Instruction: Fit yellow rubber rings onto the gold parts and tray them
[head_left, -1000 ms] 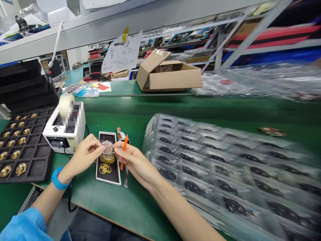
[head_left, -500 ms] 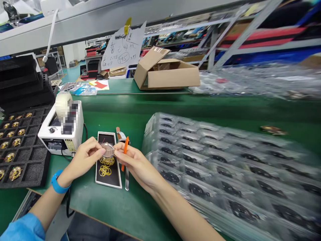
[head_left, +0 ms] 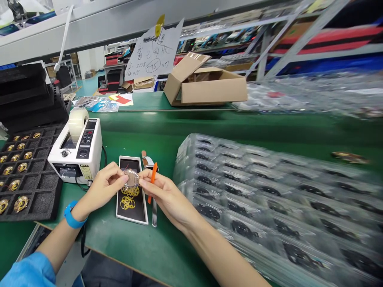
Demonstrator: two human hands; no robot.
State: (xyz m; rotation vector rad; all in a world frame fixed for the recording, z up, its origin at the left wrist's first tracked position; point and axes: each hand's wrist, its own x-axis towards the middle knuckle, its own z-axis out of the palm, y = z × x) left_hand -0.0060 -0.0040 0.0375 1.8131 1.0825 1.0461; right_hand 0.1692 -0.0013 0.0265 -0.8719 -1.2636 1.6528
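Observation:
Between the fingertips of both hands is a round, shiny watch part with a clear rim; a thin reddish strand shows near its upper left. My left hand pinches its left edge, and my right hand pinches its right edge. An orange stick-like tool also rests in my right hand, standing up between the fingers. Below the hands lies a white-rimmed box with a black inside, holding yellow rings. Partly hidden behind my right hand is a wristwatch with a strap.
A white tape dispenser stands left of the box. Black foam trays with gold watch movements lie at far left. Stacked clear blister trays with black parts fill the right. A cardboard box sits on the back ledge.
The whole view has shifted slightly, so things sit a little further right. Both hands keep the same pinch on the round watch part, with the orange tool still in my right hand.

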